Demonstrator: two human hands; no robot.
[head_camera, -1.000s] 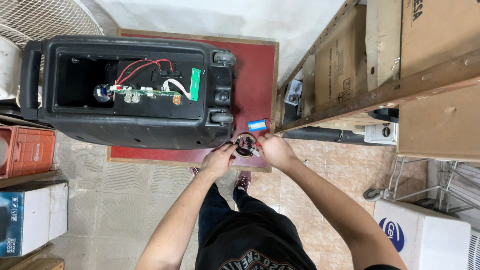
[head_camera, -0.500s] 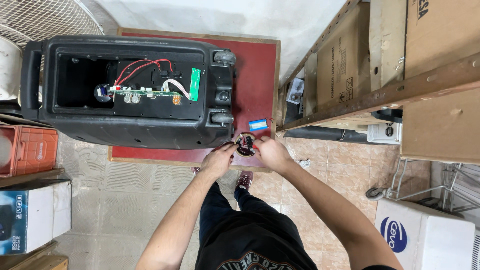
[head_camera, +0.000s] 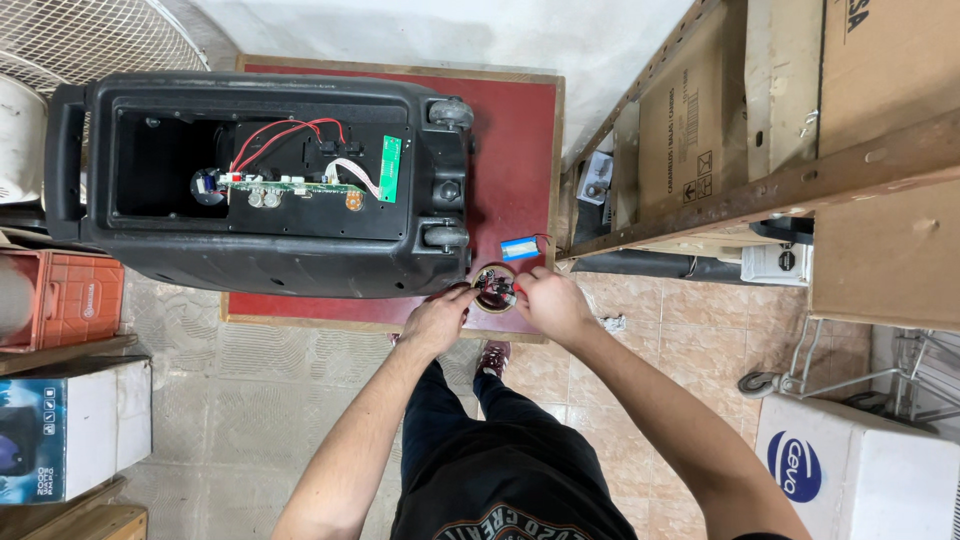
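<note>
A large black speaker cabinet (head_camera: 270, 255) lies on its back on a red-topped table (head_camera: 520, 150), its rear open to show circuit boards and red and white wires (head_camera: 300, 175). At the table's near right corner my left hand (head_camera: 435, 318) and my right hand (head_camera: 552, 303) both grip a small round part with red wires (head_camera: 494, 288). A small blue battery pack (head_camera: 520, 249) lies on the table just beyond the round part.
A metal rack (head_camera: 790, 185) with cardboard boxes stands to the right. A white box (head_camera: 855, 470) sits on the tiled floor at lower right. An orange crate (head_camera: 60, 300) and a printed box (head_camera: 60, 440) stand at left, a white fan grille (head_camera: 90, 40) at upper left.
Both hands have stayed on the small round part, shifting only slightly. The view has barely moved.
</note>
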